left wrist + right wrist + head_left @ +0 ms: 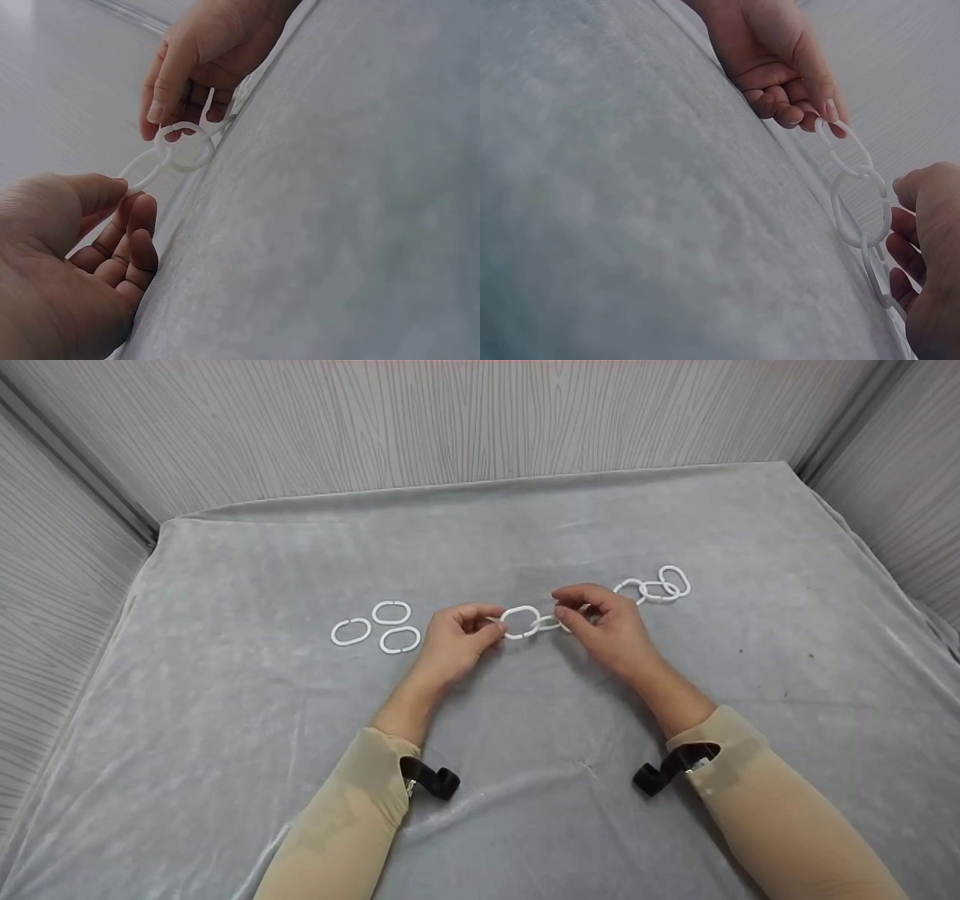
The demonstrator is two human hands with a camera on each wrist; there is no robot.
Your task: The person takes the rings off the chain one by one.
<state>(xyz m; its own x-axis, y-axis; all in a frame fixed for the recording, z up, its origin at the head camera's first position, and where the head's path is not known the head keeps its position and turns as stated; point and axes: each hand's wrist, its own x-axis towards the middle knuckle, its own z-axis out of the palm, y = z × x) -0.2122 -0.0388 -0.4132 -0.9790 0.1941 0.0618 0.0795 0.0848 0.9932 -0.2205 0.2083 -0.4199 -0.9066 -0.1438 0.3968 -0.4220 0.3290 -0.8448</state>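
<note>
A chain of white oval plastic links runs between and past the hands. My left hand pinches the chain's left end link between thumb and index finger. That link hooks through a second link, and a third link hangs from the second. Around the second link, my right hand hovers with thumb and fingers apart, loosely bent. In the right wrist view its thumb stands off the link. Whether its fingers touch the chain is unclear. Part of the chain is hidden behind this hand.
Three loose white links, one of them a split oval link, lie left of my left hand. The chain's far end link rests on the grey cloth at the right. Behind stands a wood-grain panel.
</note>
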